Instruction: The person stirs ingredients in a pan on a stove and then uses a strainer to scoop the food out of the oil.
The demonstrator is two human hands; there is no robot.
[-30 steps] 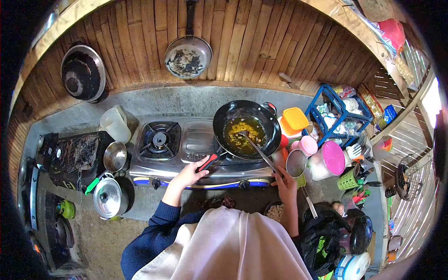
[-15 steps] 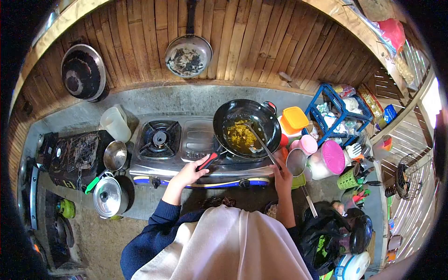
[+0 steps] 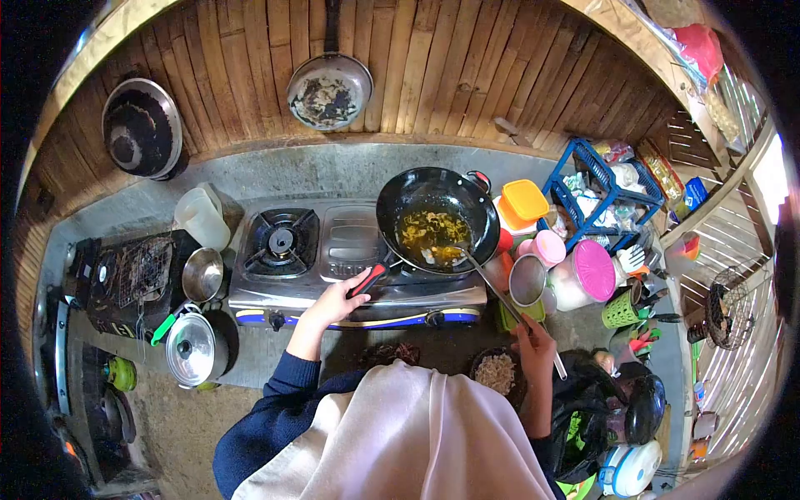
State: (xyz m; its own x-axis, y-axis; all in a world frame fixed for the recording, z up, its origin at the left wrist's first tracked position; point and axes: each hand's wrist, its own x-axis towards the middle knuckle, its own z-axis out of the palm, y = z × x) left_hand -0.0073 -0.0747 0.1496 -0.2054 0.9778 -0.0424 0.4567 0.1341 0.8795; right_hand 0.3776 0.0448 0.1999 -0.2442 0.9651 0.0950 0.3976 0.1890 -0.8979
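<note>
My left hand (image 3: 336,302) is closed around the red and black handle (image 3: 367,281) of a black wok (image 3: 407,197), which sits on the right burner of the stove. Chopped yellowish food (image 3: 433,232) lies in oily liquid at the bottom of the wok. With closed fingers, my right hand (image 3: 537,343) grips the long handle of a metal spatula (image 3: 493,287). The spatula's far end rests in the wok at the near right edge of the food, and its blade is mostly hidden. Below my right hand is a dark bowl of pale crumbly food (image 3: 496,371).
A two-burner stove (image 3: 350,310) has its left burner bare. A strainer (image 3: 527,280), pink-lidded container (image 3: 592,271), orange box (image 3: 523,204) and blue rack (image 3: 583,200) crowd the right. Left stand a lidded pot (image 3: 190,348) and small pan (image 3: 202,275). Pans hang on the bamboo wall.
My right hand has drawn back toward me and to the right, pulling the spatula from mid-wok to the near right side. The pale food below is now more visible. My left hand keeps its hold.
</note>
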